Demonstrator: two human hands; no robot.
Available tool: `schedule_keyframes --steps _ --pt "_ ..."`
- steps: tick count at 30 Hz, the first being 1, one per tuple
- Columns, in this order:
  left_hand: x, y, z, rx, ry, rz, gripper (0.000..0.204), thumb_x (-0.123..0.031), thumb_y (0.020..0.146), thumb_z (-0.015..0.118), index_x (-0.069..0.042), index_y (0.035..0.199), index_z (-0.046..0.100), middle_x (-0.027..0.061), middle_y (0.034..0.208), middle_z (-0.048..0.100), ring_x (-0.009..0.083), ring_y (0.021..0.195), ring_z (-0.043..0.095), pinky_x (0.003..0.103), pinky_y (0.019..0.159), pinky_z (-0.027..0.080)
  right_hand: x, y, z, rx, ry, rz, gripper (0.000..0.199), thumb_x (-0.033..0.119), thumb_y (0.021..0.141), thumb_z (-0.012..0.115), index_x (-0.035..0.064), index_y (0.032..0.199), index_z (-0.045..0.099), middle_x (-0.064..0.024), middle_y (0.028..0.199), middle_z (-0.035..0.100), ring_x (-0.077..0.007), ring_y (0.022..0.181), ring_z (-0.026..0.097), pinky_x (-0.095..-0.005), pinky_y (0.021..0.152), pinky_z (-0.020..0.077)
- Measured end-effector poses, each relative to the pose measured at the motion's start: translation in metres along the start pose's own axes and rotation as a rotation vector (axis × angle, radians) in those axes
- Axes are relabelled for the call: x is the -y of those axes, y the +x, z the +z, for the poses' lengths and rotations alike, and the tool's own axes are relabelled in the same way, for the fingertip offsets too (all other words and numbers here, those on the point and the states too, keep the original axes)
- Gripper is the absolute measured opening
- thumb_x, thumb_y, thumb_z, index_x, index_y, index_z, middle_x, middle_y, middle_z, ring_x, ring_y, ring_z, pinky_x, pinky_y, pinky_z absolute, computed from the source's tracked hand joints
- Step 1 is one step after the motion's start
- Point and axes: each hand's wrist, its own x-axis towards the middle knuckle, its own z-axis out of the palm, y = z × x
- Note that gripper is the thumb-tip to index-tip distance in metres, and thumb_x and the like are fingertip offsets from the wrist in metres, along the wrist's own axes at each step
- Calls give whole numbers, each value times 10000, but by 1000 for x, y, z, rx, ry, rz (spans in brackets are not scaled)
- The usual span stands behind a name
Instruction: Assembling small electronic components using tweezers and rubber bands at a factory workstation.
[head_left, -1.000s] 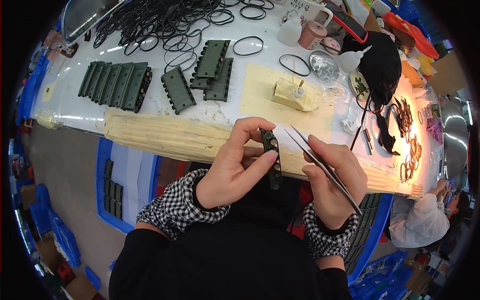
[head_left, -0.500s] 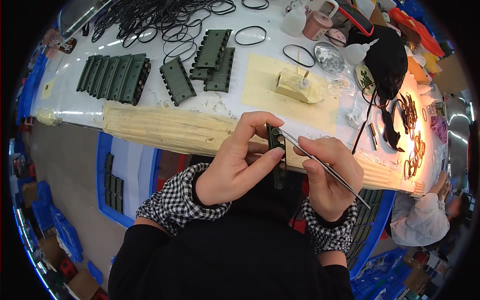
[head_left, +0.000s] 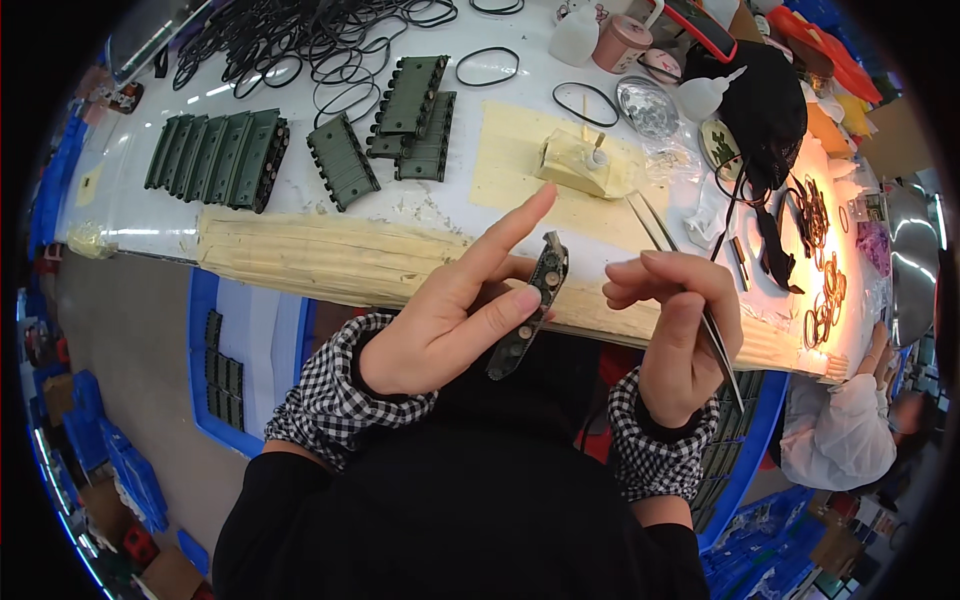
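Fingers, left: the strip (head_left: 528, 318) is pinched between thumb and middle fingers (head_left: 500, 305); the forefinger is stretched out straight, up and away from it.
Fingers, right: closed around the tweezers (head_left: 690, 290), thumb and forefinger pressed on the shaft.
Left hand (head_left: 455, 320): held above the lap, just before the tabletop (head_left: 300, 200) edge.
Right hand (head_left: 680, 335): held just beside the left, apart from the strip.
Strip: dark green, narrow, studded with pale round spots, tilted, its top end toward the tabletop.
Tweezers: thin, metal, tips pointed up and left, over the tabletop edge.
Tabletop: white, its near edge wrapped in yellowed tape.
Green parts (head_left: 225, 160): laid in a row at the left; more (head_left: 415, 115) are stacked at the middle.
Black rings (head_left: 290, 45): heaped at the far side.
Block (head_left: 575, 165): pale yellow, set on a yellow sheet.
Crate (head_left: 240, 360): blue, below the tabletop, left.
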Motion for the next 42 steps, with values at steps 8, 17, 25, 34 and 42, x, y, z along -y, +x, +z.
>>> schedule_keyframes --steps 8,17,25,34,42 --pt "-9 -5 -11 139 -47 -183 716 -99 959 449 -72 1523 9 159 1130 617 159 986 579 317 914 452 2 18 -13 459 -23 442 173 28 907 600 -17 1072 628 -43 854 651 -71 668 592 -197 594 485" --pt "3 -5 -8 -149 220 29 641 -69 891 550 -25 1461 260 139 1076 655 185 1015 610 323 958 431 -1 16 -10 366 61 531 131 -14 901 598 -23 1031 591 -37 832 639 -68 735 623 -197 651 522" --pt "19 1 -1 -440 841 479 295 -48 651 752 -26 931 659 97 891 612 223 836 579 401 893 458 -18 1 3 239 74 420 130 -36 899 594 -28 1027 581 -51 898 638 -69 755 627 -198 677 531" --pt "26 5 3 -560 925 593 241 -107 591 747 -67 810 656 45 773 529 225 717 496 327 639 418 -28 -8 9 283 -31 279 162 -49 877 612 -34 1037 597 -61 904 624 -98 802 637 -221 706 534" --pt "25 1 5 -589 1013 612 258 -128 533 744 -69 748 614 49 755 506 246 698 499 348 633 413 -33 -7 7 347 -67 185 165 -39 838 655 -23 998 621 -67 901 618 -98 799 622 -224 688 512"
